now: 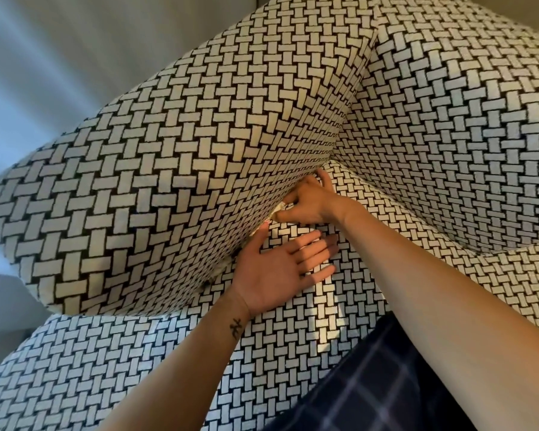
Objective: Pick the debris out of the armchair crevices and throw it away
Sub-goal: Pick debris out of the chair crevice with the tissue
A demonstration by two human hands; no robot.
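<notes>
The armchair is covered in a black-and-white basket-weave fabric and fills the view. My left hand lies flat with straight fingers on the seat cushion, its thumb along the crevice beside the left armrest. My right hand reaches into that same crevice further back, fingers curled, pinching a small pale scrap of debris at the crevice edge. Most of the scrap is hidden by the fabric and my fingers.
The chair back rises at the upper right. A grey wall and pale curtain are at the upper left. Dark checked trousers show at the bottom right.
</notes>
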